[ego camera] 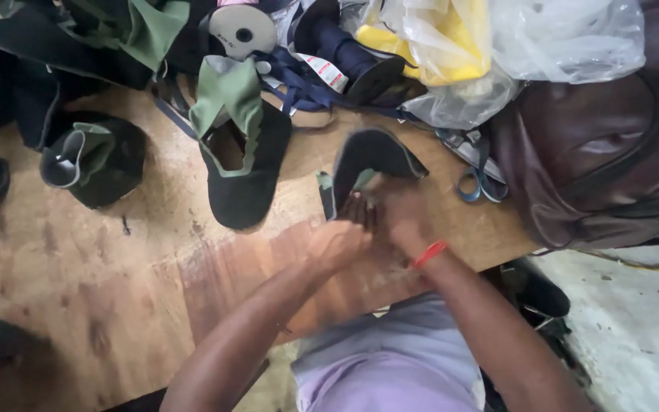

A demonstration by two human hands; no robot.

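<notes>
- Head view: both hands met on a dark shoe upper point(371, 156) at the tabletop's point(116, 275) near edge.
- Right hand point(398, 214) curled closed around the upper's lower edge.
- Left hand point(337, 244) pressed beside it; its grip was too blurred to tell.
- Two more green-lined uppers point(242, 145) point(93, 160) lay left.
- One pair of scissors point(478, 179) lay right.

Shoe upper point(371, 156) in hands: black w/ green lining. Shoe upper point(239, 145) at desk centre: black, olive-green collar. Desk point(116, 259): tan wood, reddish-brown patch nr front edge. Wristband point(429, 253): red. Scissors point(480, 183): blue handles. Plastic bag point(436, 34): clear over yellow. Bag point(612, 152) at right edge: dark brown. Tape roll point(243, 30): grey-white.
</notes>
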